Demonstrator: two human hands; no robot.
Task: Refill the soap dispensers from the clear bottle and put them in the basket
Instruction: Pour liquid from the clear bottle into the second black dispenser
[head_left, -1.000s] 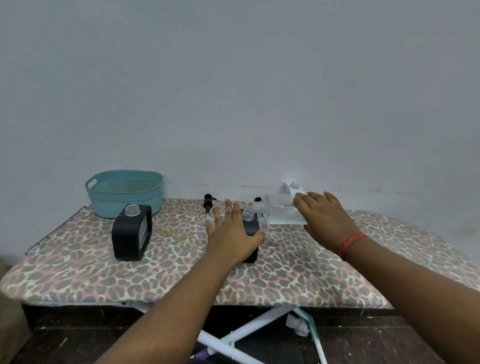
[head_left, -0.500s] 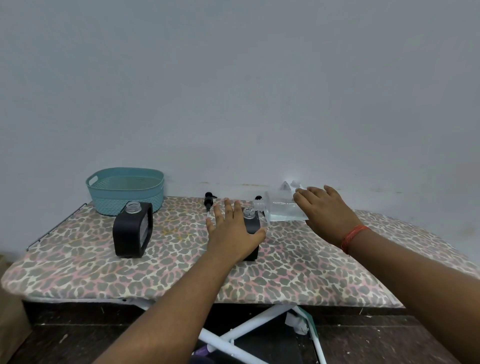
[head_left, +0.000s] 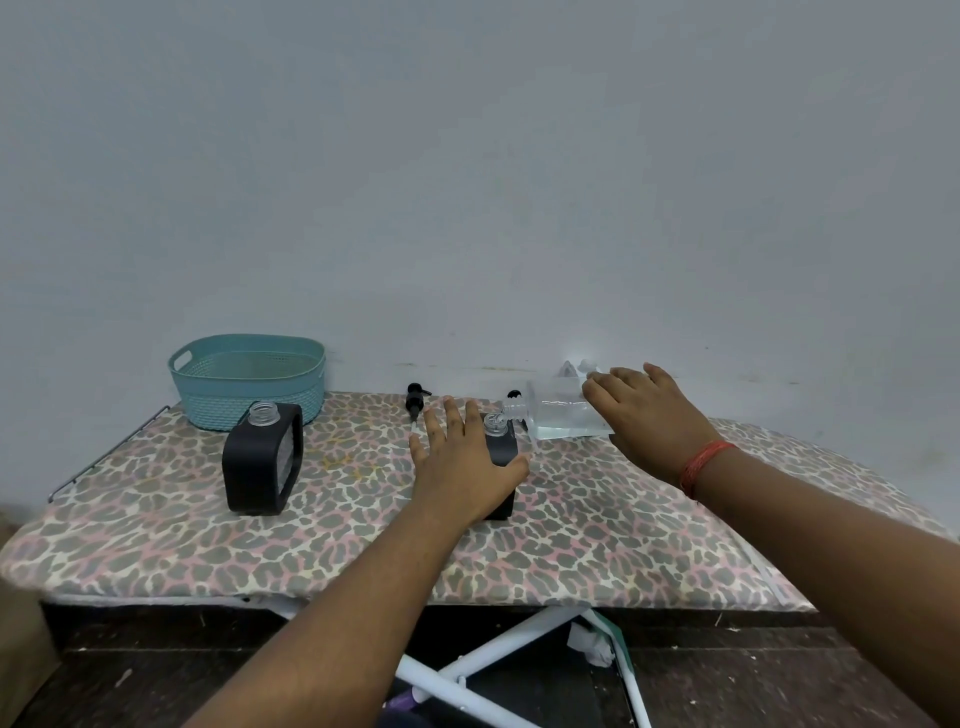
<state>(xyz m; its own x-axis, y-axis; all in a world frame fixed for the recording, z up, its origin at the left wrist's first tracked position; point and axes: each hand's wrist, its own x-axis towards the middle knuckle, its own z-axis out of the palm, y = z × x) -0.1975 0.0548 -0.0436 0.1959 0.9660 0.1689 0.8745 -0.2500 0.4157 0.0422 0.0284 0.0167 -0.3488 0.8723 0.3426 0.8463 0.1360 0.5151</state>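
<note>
Fingers of your right hand (head_left: 649, 415) grip the clear bottle (head_left: 558, 421), tipped onto the black dispenser (head_left: 501, 467) your left hand (head_left: 462, 462) holds. Basket (head_left: 249, 379) sits empty by the board's far-left edge.

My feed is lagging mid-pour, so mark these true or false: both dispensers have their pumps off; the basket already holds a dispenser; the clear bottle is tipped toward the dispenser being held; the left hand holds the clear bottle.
1. Both black soap dispensers have their pumps off: true, both necks are open.
2. The teal basket holds a dispenser: false, both stand on the ironing board.
3. The clear bottle is tipped toward the held dispenser: true.
4. The left hand holds the clear bottle: false, the right hand does.
</note>
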